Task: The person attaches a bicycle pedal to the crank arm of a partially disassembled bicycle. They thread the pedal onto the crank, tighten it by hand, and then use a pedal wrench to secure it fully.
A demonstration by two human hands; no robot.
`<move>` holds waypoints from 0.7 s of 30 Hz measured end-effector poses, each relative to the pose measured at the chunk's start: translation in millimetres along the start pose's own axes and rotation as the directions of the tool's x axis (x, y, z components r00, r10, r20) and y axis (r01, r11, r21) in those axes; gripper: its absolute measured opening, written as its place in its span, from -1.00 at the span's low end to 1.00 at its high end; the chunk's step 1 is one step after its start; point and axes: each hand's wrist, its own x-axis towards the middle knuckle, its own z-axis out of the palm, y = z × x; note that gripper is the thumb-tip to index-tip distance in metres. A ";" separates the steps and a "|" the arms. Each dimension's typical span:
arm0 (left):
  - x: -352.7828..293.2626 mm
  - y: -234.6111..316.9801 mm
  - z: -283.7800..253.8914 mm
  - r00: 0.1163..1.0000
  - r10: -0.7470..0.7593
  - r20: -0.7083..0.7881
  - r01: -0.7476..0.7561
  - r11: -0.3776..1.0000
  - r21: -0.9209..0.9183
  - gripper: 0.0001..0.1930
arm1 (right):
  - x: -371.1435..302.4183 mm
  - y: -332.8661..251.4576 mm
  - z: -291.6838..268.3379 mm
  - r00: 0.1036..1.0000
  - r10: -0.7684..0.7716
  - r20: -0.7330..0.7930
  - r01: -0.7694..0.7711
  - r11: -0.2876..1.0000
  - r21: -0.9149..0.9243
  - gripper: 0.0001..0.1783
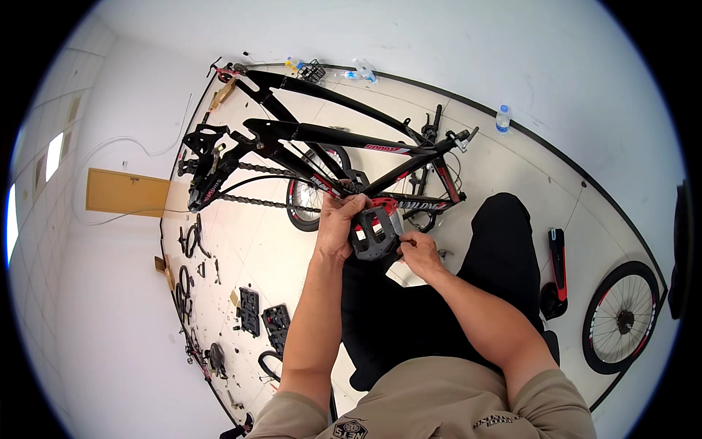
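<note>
A black platform pedal (pixel 374 247) is in front of me, close to the red chainring (pixel 382 203) of a black and red bicycle frame (pixel 322 132). My left hand (pixel 341 223) is closed at the pedal's left side, its thumb lying along the upper edge; its other fingers are partly hidden. Beside the pedal's right edge, my right hand (pixel 422 254) is pinched at the lower end of a flat silver-grey metal piece (pixel 397 222). The kind of that piece is not clear. From the chainring area the chain (pixel 267 205) runs left to the rear derailleur (pixel 212 175).
On the tiled floor are black tool cases (pixel 249 311), small loose parts, and a loose wheel (pixel 621 318) at right. A black and red fork-like part (pixel 558 265) lies nearer. Along the far wall stand a water bottle (pixel 502 119) and a black basket (pixel 312 72).
</note>
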 end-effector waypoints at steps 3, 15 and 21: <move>-0.4 -0.8 -3.4 1.000 -0.013 0.015 0.013 1.000 -0.024 -0.59 | 0.4 0.3 -1.6 1.000 0.029 0.003 -0.029 0.999 -0.035 -0.71; 0.0 5.7 -14.8 0.985 -0.048 0.163 0.088 0.965 -0.249 -0.61 | -10.9 -32.6 -15.3 0.980 0.198 -0.010 -0.191 0.954 0.230 -0.72; 5.5 -3.6 -27.1 0.981 -0.025 0.190 0.073 0.965 -0.252 -0.63 | -53.2 -113.5 -11.9 0.747 -0.597 -0.294 0.626 0.780 0.007 -0.66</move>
